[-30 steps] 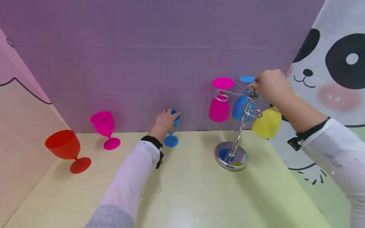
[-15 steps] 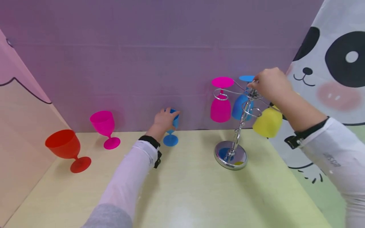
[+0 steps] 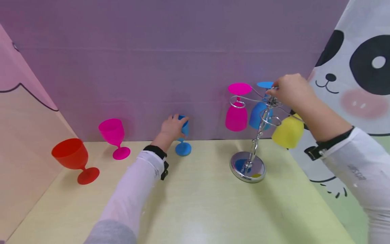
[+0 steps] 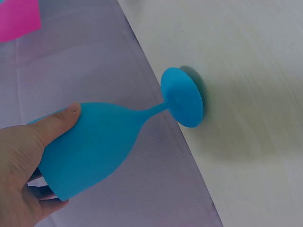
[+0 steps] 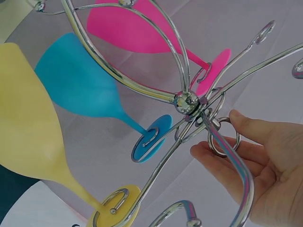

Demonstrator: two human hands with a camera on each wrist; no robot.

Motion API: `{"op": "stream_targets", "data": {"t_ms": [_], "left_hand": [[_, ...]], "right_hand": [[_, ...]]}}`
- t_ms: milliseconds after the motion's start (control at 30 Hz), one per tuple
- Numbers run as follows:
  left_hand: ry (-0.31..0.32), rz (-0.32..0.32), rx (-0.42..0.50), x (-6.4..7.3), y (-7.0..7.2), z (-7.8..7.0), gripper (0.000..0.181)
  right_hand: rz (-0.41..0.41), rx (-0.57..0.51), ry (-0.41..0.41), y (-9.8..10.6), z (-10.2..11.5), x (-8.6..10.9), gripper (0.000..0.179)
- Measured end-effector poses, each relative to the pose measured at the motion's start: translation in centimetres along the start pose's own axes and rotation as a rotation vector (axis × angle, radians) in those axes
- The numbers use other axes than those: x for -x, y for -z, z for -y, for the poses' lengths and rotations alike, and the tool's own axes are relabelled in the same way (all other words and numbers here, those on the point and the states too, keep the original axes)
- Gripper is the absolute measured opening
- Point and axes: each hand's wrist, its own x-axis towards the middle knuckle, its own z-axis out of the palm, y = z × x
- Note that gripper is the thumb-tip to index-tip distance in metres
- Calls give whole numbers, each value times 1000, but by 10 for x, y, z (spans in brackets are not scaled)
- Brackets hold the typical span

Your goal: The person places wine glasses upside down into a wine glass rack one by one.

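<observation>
Near the back edge of the table, my left hand (image 3: 172, 128) holds the bowl of a blue plastic goblet (image 4: 97, 146). The thumb lies along one side of the bowl, and the fingers reach round near its rim, partly hidden. The goblet's round foot (image 3: 183, 149) is at the tabletop. To the right, my right hand (image 5: 255, 161) pinches the small ring (image 5: 226, 150) on top of a chrome goblet rack (image 3: 247, 166). Upside down on its arms hang a pink goblet (image 3: 236, 118), another blue goblet (image 5: 80, 80) and a yellow goblet (image 3: 287, 132).
A pink goblet (image 3: 112, 131) and a larger-looking red goblet (image 3: 71, 154) stand on the left of the pale table (image 3: 195, 203). A purple cloth backdrop (image 3: 152, 74) rises behind the table. A panda-print sheet (image 3: 350, 78) covers the right side.
My left hand has drawn slightly to the left at the blue goblet, whose foot has shifted very slightly. My right hand stays on the rack's top ring.
</observation>
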Motion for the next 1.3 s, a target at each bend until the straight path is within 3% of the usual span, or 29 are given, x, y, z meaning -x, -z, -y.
{"op": "stream_targets", "data": {"t_ms": [267,433,567,767,1000,1167,1300], "left_hand": [[6,-80,114,5,10,12,84],[49,-122,220,19,22,24,84],[50,-168,247,34,31,29,83],[46,-270,340,58,37,36,81],[30,-388,407,84,41,44,80],[17,-455,417,98,42,42,80],[-9,-549,414,108,40,35,79]], "right_hand": [[17,-47,1,3,-4,-1,52],[54,-144,-38,6,-8,2,71],[59,-202,-43,7,-12,5,78],[48,-261,52,9,-12,9,86],[40,-304,172,14,9,23,85],[29,-338,272,12,25,39,84],[43,-362,361,9,34,54,88]]}}
